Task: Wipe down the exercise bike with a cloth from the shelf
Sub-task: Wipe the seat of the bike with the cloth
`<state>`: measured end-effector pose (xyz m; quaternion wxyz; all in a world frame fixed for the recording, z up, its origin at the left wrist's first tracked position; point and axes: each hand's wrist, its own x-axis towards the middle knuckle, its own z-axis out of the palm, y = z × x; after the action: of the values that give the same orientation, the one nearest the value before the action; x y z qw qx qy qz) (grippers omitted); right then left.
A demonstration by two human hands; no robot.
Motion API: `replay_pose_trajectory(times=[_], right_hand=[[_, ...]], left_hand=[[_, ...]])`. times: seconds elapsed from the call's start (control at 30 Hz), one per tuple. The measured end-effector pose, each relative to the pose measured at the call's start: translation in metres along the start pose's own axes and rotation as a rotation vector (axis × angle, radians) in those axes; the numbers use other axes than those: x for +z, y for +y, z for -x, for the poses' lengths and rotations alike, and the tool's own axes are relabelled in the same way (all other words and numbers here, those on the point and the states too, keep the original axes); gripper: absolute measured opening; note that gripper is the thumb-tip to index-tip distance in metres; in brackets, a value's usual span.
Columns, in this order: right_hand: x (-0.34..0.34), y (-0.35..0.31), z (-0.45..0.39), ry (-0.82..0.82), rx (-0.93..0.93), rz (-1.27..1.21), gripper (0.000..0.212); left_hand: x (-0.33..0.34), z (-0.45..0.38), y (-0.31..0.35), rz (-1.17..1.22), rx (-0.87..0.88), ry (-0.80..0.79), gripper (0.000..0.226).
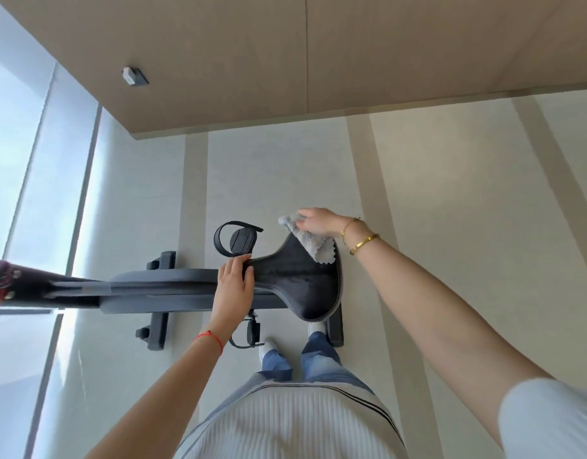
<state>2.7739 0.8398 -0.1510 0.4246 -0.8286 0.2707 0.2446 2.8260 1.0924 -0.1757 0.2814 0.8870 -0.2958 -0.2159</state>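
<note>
1. Floor [451, 193]: pale with darker stripes; the person stands at 6 o'clock, feet just beside the machine, close enough to reach over it.
2. Exercise bike [146, 288]: seen from above, its frame runs from the centre out toward 9 o'clock; two cross-feet rest on the floor, which keeps it steady under pressure from the hands.
3. Saddle [305, 279]: dark, broad end toward 3 o'clock, narrow nose toward 9 o'clock. Judged to be the part being wiped now.
4. Left hand [234, 289]: fingers curled over the saddle nose, grasping it, probably to brace the seat against the wiping push.
5. Right hand [318, 221]: at the saddle's 1 o'clock edge, fingers closed around the cloth and pressing it onto the rim.
6. Cloth [318, 248]: grey, fluffy, bunched under the right hand; one end drapes on the saddle, the other sticks out beyond the fingers.
7. Pedal [240, 241]: strapped, at the saddle's 10 o'clock; untouched.
</note>
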Motion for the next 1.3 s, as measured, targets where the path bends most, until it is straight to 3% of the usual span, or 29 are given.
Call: replay_pose_trajectory(times=[0.17,0.27,0.37,0.43,0.53,0.7,0.77,0.93,1.1,1.3], right_hand=[[0.013,-0.048,-0.022,-0.276,-0.127,0.445,0.020],[0.033,-0.071,-0.030,-0.416,-0.179,0.553,0.039],[0.036,-0.070,-0.034,-0.442,-0.235,0.558,0.036],[0.028,-0.056,-0.030,-0.393,-0.301,0.528,0.023],[0.018,-0.025,-0.014,-0.170,-0.423,0.604,0.017],[0.033,0.032,0.023,0.327,-0.544,0.513,0.036],[0.048,0.042,0.043,0.452,-0.568,0.497,0.038],[0.077,0.041,0.067,0.489,-0.503,0.580,0.045],[0.126,-0.006,0.047,0.414,-0.501,0.682,0.052],[0.135,0.013,0.085,0.536,-0.357,0.738,0.059]], left_hand=[[0.000,0.000,0.000,0.050,-0.054,-0.004,0.042],[-0.001,0.000,0.001,0.077,-0.075,-0.007,0.047],[0.001,-0.001,0.002,0.066,-0.089,0.003,0.047],[0.002,-0.002,0.001,0.044,-0.078,0.001,0.045],[0.002,-0.003,-0.002,0.027,-0.059,-0.006,0.045],[0.002,-0.003,-0.004,0.025,-0.035,-0.010,0.043],[0.000,-0.003,-0.006,0.025,-0.023,-0.029,0.043],[-0.007,0.001,-0.014,-0.024,0.060,-0.050,0.048],[-0.010,0.013,-0.024,-0.109,0.137,-0.052,0.053],[-0.020,0.013,-0.029,-0.126,0.193,-0.122,0.064]])
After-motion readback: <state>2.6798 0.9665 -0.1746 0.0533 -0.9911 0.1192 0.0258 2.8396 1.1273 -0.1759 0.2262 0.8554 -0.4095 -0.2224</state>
